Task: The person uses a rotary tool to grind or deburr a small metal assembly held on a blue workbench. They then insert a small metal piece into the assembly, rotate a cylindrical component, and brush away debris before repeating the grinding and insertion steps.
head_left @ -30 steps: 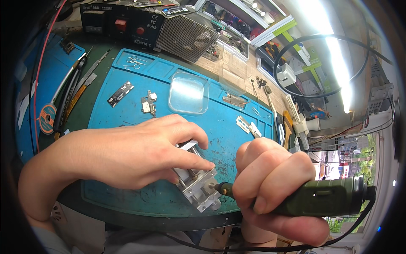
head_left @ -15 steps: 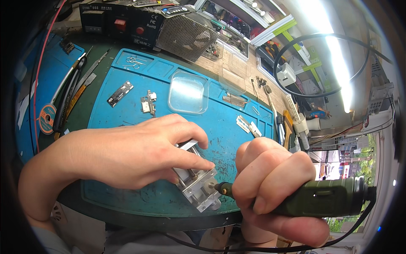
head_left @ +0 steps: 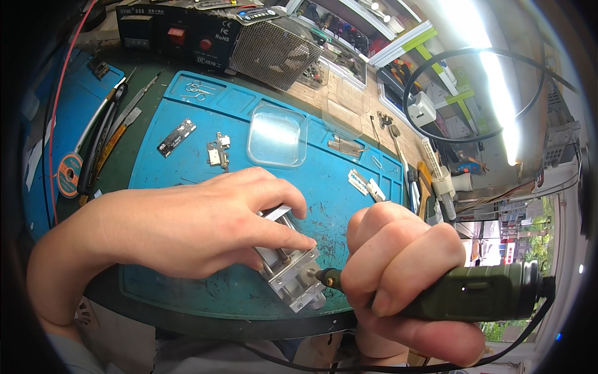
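My left hand [head_left: 199, 224] reaches across the blue work mat [head_left: 205, 296] and grips a small silver metal clamp [head_left: 298, 279] with rods, thumb and fingers around its frame. What the clamp may hold lies partly under my fingers. In my right hand [head_left: 402, 258] is a dark green, corded rotary tool [head_left: 473, 293], fingers wrapped round its body. Its narrow tip points left, at the clamp's near end, and seems to touch it or lie very close. Beyond my left hand are a dark circuit board [head_left: 177, 137] and a small metal part [head_left: 218, 151].
A clear plastic tray [head_left: 278, 136] stands on the mat, with razor blades [head_left: 364, 184] to its right. At the back is a black box-shaped device [head_left: 177, 37]. Tweezers [head_left: 115, 131] and a solder spool [head_left: 70, 174] lie left. The tool's black cable [head_left: 536, 324] loops along the front.
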A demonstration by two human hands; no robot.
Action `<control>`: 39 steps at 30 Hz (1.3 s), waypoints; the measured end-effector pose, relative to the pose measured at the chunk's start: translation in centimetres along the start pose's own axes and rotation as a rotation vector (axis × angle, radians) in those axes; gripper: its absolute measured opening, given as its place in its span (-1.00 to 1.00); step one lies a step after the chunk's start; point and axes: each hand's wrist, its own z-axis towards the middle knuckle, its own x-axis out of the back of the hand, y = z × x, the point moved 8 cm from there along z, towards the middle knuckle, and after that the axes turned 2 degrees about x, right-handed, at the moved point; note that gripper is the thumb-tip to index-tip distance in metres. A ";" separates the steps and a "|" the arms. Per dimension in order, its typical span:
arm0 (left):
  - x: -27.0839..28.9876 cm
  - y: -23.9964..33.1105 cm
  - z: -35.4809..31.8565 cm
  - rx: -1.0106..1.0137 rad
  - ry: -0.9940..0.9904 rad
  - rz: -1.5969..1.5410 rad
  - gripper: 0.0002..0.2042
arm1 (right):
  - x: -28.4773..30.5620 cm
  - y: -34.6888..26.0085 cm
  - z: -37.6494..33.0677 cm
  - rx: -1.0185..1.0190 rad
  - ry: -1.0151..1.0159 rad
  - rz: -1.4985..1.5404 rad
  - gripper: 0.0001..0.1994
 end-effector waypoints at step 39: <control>-0.1 -0.1 0.0 0.013 -0.013 0.006 -0.45 | -0.2 -0.2 0.5 -0.032 -0.098 -0.021 -0.75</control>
